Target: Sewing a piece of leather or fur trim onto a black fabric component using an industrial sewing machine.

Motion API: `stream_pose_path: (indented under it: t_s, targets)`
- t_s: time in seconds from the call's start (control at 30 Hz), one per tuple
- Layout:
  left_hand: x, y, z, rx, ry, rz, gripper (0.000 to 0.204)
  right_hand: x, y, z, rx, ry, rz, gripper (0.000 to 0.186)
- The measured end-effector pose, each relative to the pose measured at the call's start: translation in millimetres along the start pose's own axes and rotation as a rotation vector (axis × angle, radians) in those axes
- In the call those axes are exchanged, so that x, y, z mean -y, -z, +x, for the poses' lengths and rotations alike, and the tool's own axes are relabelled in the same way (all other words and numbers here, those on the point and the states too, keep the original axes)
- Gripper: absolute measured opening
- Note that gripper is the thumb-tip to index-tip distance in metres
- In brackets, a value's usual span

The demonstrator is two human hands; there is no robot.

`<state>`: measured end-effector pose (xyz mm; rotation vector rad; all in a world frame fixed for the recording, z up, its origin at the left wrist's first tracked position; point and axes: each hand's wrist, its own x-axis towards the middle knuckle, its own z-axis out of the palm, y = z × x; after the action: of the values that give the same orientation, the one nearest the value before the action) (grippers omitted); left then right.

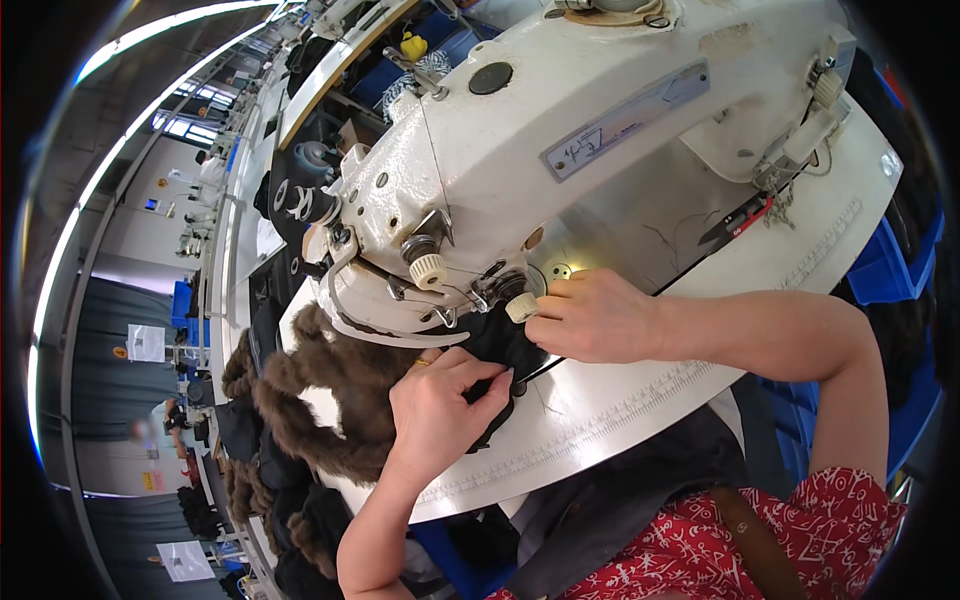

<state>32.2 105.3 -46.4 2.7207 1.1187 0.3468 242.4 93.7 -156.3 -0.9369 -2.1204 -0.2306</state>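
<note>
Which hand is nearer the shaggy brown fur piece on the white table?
Left. Left hand sits at the right edge of the fur piece; right hand is farther right, apart.

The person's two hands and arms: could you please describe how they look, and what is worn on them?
The left hand and right hand wear no gloves; a thin gold-coloured ring seems to sit on the left. Both forearms are bare. A short red fabric sleeve with white line motifs covers part of the right upper arm.
</note>
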Motion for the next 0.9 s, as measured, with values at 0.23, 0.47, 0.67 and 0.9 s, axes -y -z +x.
stream_pose_path:
  t_s: [0.23,0.47,0.67,0.9]
  targets:
    - [-2,0,0,0.045,0.104,0.026,0.005,1,6,-1,0.031,0.017,0.025,0.015]
    - [9,9,-7,0.098,0.025,-0.185,0.01,2,-5,-3,-0.027,-0.088,0.107,0.02]
    - [4,11,0,0.15,0.07,-0.118,0.018,2,-1,0,0.002,-0.05,0.087,0.021]
    - [2,13,1,0.169,0.151,-0.099,0.016,6,1,-2,0.002,-0.073,0.083,0.022]
